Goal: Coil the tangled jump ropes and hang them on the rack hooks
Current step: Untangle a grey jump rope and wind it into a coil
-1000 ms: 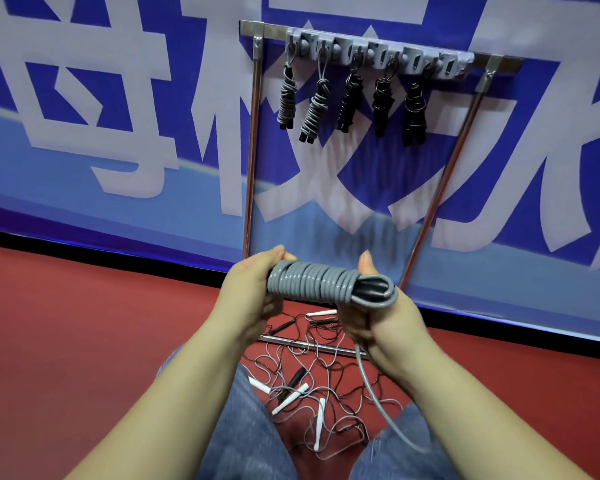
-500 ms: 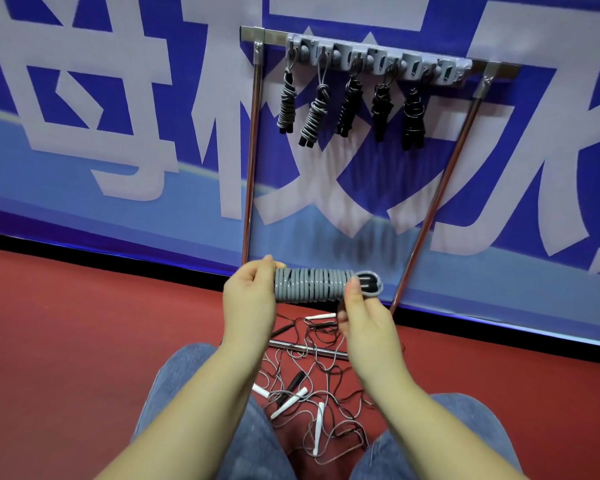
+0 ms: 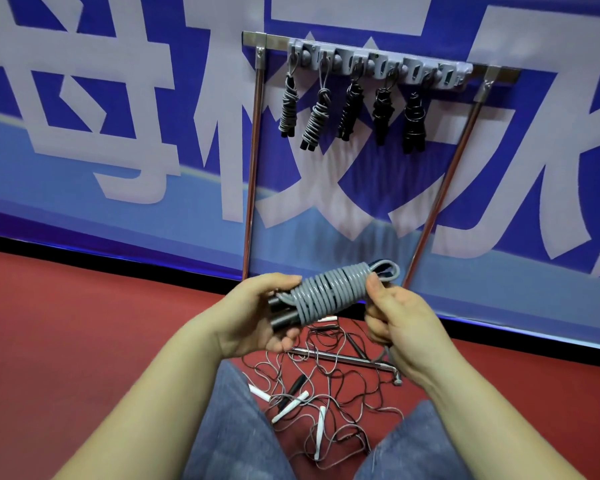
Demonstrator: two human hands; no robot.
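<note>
Grey cord, wound tight around dark handles, forms the coiled jump rope [image 3: 329,292] held level between both hands. Head view: the left hand [image 3: 257,317] cradles the handle end, fingers [image 3: 278,280] curled over it, probably to keep the turns from slipping. The right hand [image 3: 395,317] pinches the opposite end just below the free loop [image 3: 387,270], leaving that loop exposed for hanging. Above and beyond the fingers, the rack hooks [image 3: 378,65] carry five finished bundles [image 3: 350,112]; the rightmost hook looks vacant. Below the fingers, tangled ropes [image 3: 319,400] lie on the red floor [image 3: 84,341].
</note>
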